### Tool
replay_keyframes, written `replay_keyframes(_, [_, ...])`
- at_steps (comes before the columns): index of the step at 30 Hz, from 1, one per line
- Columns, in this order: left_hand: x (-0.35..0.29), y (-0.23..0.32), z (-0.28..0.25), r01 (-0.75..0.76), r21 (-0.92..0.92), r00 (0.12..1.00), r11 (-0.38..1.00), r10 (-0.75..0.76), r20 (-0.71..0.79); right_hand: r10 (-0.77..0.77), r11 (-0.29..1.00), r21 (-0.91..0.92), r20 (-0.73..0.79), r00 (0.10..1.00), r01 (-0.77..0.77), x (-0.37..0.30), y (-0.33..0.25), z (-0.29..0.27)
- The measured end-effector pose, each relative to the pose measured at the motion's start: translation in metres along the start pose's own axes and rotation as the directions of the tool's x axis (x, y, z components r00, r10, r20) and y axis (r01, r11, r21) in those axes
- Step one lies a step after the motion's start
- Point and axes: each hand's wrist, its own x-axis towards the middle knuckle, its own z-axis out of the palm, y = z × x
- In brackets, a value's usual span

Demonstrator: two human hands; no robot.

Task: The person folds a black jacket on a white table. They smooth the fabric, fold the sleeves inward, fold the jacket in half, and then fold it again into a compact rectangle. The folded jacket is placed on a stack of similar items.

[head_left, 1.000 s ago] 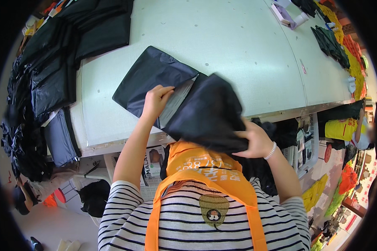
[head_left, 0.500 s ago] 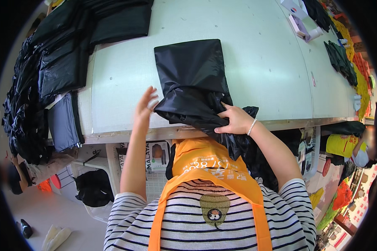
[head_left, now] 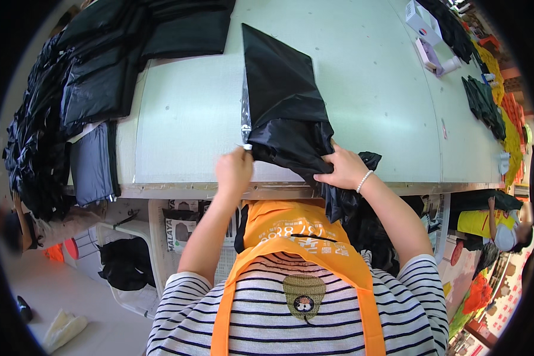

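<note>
A folded piece of thin, shiny black fabric (head_left: 285,89) lies on the pale table in front of me. Its far part is flat and roughly rectangular, its near part bunched. My left hand (head_left: 234,169) pinches its left edge beside a small white tip, and that edge is tilted up. A pale, glossy strip (head_left: 246,113) shows along the raised edge; I cannot tell what it is. My right hand (head_left: 343,169), with a beaded bracelet on the wrist, grips the gathered near right part. Loose fabric hangs over the table's front edge there.
Stacks of folded black pieces (head_left: 98,83) cover the table's left side, beside a loose black heap (head_left: 35,130). A white box (head_left: 423,22) and a small lilac tray (head_left: 427,55) stand at the far right. A white basket frame (head_left: 156,237) sits below the table edge.
My left hand has moved from open beside the fabric to pinching its left edge. That edge has lifted, and the far part has swung into a slanted, pointed shape. My right hand keeps its grip.
</note>
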Motion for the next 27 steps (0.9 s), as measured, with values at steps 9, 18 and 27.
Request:
replay_keyframes(9, [-0.067,0.071,0.04,-0.395,-0.394,0.741,0.83,0.541,0.398,-0.031,0.999,-0.028,-0.06,0.998,0.03,0.025,-0.013,0.014])
replay_keyframes(18, [0.08,0.125,0.009,-0.46,0.318,0.886,0.829,0.45,0.11,-0.093,0.98,-0.181,-0.083,0.992,0.076,0.016,-0.045,0.023])
replay_keyframes(27, [0.029,0.163,0.06,-0.824,0.187,0.558,0.535,0.707,0.435,-0.102,0.995,-0.042,-0.525,0.845,0.095,0.053,-0.024,0.074])
